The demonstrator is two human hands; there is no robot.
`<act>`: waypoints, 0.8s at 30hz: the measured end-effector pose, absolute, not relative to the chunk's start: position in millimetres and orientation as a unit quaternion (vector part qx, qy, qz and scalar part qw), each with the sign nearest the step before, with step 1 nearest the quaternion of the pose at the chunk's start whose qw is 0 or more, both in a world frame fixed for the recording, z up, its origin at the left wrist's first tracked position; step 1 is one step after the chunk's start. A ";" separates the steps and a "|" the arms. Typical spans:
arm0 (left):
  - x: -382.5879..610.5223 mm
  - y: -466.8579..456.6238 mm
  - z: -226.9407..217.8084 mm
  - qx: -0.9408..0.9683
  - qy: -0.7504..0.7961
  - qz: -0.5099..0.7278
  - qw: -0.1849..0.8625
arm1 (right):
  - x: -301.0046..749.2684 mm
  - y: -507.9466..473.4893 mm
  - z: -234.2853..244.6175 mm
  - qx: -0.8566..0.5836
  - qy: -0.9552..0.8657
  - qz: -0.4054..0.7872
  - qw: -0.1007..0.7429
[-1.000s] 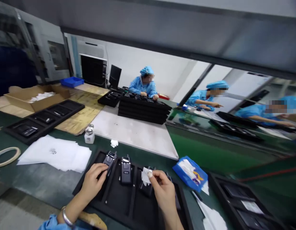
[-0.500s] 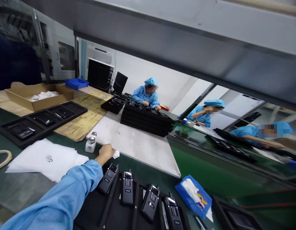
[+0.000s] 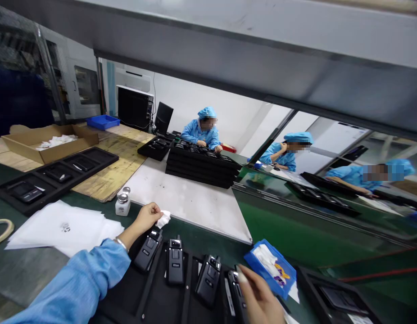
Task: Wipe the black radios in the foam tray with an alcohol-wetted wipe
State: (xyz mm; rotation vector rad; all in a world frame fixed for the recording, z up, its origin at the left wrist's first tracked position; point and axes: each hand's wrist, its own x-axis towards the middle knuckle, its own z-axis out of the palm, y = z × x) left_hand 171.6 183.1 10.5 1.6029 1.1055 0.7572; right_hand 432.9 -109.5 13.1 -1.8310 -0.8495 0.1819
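Observation:
My left hand (image 3: 147, 218) is closed, pinching a crumpled white wipe (image 3: 164, 218) just above the leftmost walkie-talkie (image 3: 148, 250). Beside it, another walkie-talkie (image 3: 175, 263) and a third walkie-talkie (image 3: 208, 280) lie face up in a black foam tray (image 3: 163, 299). My right hand (image 3: 260, 294) has its fingers closed at the antenna end of the rightmost walkie-talkie (image 3: 238, 294), covering part of it. A small white dispenser bottle (image 3: 122, 205) with a metal top stands left of my left hand.
White sheets (image 3: 60, 227) and a tape roll (image 3: 1, 231) lie left. A blue bin (image 3: 271, 269) holds white wipes at right. Stacked black trays (image 3: 201, 168) stand on the white board (image 3: 191, 202). A low shelf (image 3: 208, 63) hangs overhead. Several co-workers sit beyond.
My right hand has come into view from below and reached the rightmost walkie-talkie. My left hand still grips the wipe, which shows more now. The view has shifted slightly.

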 end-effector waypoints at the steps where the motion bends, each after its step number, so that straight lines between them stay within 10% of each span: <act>1: 167.7 172.9 15.8 0.651 0.430 0.336 0.527 | 409.4 -84.1 20.7 -0.731 -0.366 0.154 0.555; 9: 119.8 86.0 31.7 0.546 0.342 0.469 0.604 | 259.9 29.9 28.0 -0.540 -0.425 0.434 0.583; 17: 71.0 70.1 2.8 0.458 0.406 0.566 0.552 | 211.3 41.3 6.8 -0.547 -0.714 0.070 0.431; 24: 44.7 34.1 -55.6 0.534 0.404 0.550 0.499 | 199.2 110.1 23.9 -0.578 -0.763 -0.020 0.291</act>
